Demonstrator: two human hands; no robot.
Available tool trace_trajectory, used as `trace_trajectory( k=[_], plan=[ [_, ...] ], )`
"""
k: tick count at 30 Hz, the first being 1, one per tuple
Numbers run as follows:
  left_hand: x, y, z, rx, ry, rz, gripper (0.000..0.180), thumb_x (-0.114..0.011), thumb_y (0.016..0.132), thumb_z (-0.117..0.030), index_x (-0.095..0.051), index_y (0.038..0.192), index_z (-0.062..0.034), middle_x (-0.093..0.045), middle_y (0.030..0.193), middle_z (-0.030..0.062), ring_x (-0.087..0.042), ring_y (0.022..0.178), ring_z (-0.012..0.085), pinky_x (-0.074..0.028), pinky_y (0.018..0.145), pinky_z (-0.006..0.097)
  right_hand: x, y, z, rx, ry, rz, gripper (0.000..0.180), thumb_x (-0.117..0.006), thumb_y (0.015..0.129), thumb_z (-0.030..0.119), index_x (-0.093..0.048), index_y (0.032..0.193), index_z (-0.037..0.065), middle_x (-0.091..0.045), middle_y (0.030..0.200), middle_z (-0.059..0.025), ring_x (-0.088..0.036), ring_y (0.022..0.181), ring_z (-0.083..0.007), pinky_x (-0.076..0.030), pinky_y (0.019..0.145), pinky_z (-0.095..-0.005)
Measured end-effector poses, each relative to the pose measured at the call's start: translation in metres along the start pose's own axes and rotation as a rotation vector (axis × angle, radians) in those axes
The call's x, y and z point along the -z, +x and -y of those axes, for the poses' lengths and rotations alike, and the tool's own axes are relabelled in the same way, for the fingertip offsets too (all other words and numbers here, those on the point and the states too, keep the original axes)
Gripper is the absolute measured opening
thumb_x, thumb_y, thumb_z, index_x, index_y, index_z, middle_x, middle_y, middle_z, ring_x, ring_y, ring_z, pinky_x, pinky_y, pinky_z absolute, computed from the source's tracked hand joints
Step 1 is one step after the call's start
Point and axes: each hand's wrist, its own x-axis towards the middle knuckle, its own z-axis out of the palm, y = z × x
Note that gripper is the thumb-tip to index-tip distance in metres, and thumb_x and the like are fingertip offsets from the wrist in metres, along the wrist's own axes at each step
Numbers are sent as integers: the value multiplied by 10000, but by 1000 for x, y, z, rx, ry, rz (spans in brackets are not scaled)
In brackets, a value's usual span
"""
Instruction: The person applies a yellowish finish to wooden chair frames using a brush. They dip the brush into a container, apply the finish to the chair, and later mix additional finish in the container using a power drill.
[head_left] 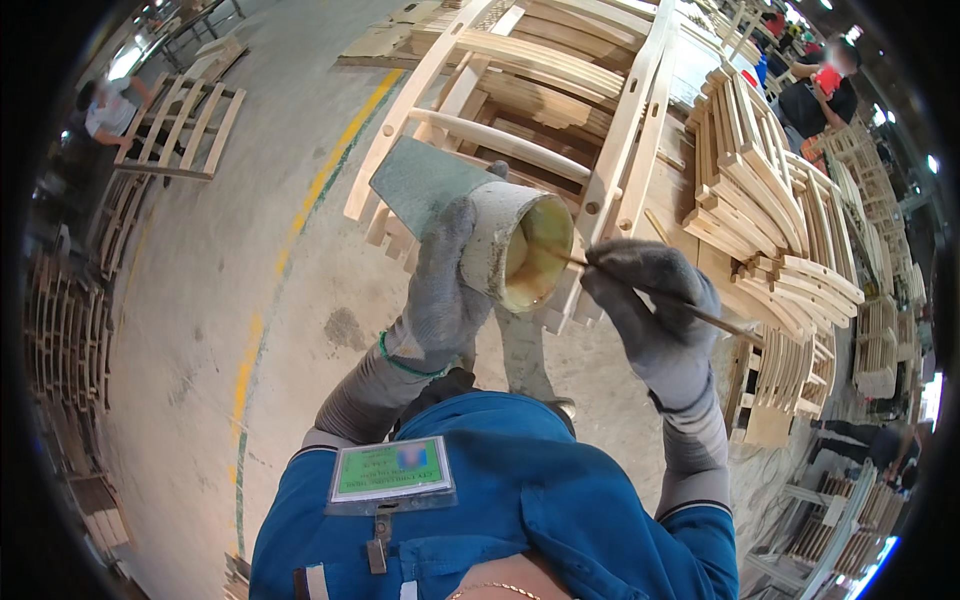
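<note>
Honestly, we'd steady the tipped cup with our left hand, fingers clamped round it — right hand, fingers pinched on the stick — and stir gently, no drips.

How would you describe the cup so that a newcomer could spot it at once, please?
Find the blue shirt at the bottom, then go up to the gloved left hand. It grips the cup, pale outside; unlike the wooden pieces beyond, it is round, with a yellowish inside and a thin stick reaching in.
</note>
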Motion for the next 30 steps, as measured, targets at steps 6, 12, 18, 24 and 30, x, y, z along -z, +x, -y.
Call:
trace_trajectory(
  k=[6, 12, 18, 24, 30],
  plan=[
    [21, 18, -20, 26, 22, 46, 590, -398, 939, -420, -325, 1341, 6, -480, 1256, 149, -489, 1157, 244, -391, 1015, 372, -25, 15, 14, -283, 57, -104, 178, -699, 730, -36, -611, 876, 17, -671, 871, -105, -661, 754, -170, -518, 646, -248],
    [40, 42, -27, 59, -35, 54, 640, -445, 901, -441, -334, 1329, 21, -472, 1264, 169, -484, 1163, 261, -389, 1016, 382, -38, 30, 10, -266, 209, -245, 140, -704, 754, 21, -622, 867, 34, -673, 860, -99, -654, 717, -153, -515, 639, -242],
    [46, 54, -19, -99, -192, 134, 532, -509, 896, -326, -362, 1294, -5, -497, 1218, 137, -508, 1138, 255, -428, 975, 394, -59, 12, -13, -346, 211, -285, 201, -702, 783, 49, -590, 948, 26, -676, 896, -97, -650, 764, -141, -526, 653, -244],
    [48, 69, -12, -313, 228, -63, 587, -387, 906, -442, -386, 1293, -2, -482, 1259, 144, -483, 1158, 249, -360, 1017, 391, -54, -15, -7, 61, -87, 11, 213, -645, 813, 23, -495, 960, -13, -625, 931, -216, -649, 807, -290, -547, 704, -390],
    [44, 79, -8, -134, -85, 18, 593, -346, 914, -467, -380, 1291, -9, -482, 1235, 146, -480, 1163, 251, -373, 1020, 394, -64, -16, -26, -229, 521, -431, 187, -625, 811, -12, -525, 969, -12, -633, 951, -210, -641, 885, -292, -537, 794, -408]
  ],
)
